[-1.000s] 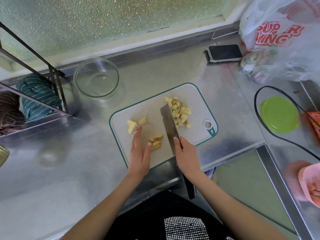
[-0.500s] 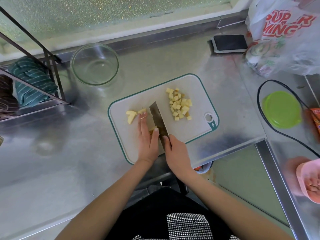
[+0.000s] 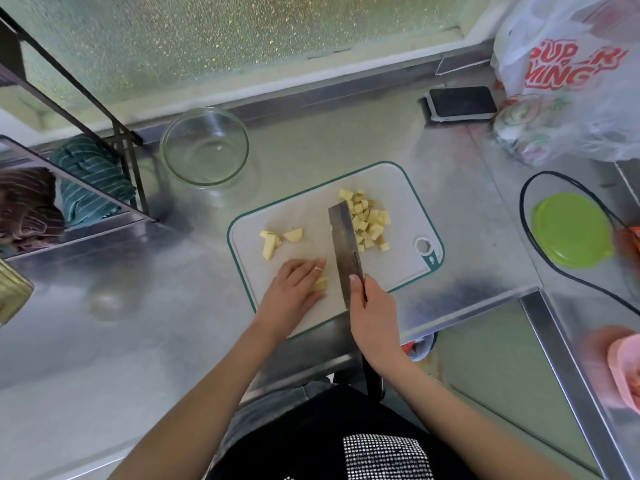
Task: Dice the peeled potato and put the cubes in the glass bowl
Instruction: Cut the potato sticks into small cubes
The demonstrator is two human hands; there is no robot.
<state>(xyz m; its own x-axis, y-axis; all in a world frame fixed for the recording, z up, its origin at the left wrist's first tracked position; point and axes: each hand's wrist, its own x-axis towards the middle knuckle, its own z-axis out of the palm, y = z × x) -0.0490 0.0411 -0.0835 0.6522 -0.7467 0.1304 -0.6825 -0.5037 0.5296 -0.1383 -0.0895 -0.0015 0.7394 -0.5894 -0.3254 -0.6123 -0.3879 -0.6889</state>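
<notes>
A white cutting board (image 3: 311, 216) with a teal rim lies on the steel counter. A pile of potato cubes (image 3: 369, 221) sits on its right half, and a few larger potato pieces (image 3: 277, 239) lie on its left. My left hand (image 3: 294, 291) rests curled over a potato piece (image 3: 320, 285) near the board's front edge. My right hand (image 3: 372, 310) grips a cleaver (image 3: 344, 242), its blade lying along the left side of the cube pile. The glass bowl (image 3: 205, 147) stands behind the board to the left, holding nothing.
A wire rack with folded cloths (image 3: 91, 178) stands at the left. At the back right lie a phone (image 3: 462, 102) and a plastic bag (image 3: 571, 74). A green lid (image 3: 573, 230) inside a black cable loop (image 3: 530, 199) sits right of the board. The counter's front edge is just below my hands.
The cleaver has swung right, from beside my left fingers to the edge of the cube pile. My left hand has drawn back toward the board's front edge over a potato piece.
</notes>
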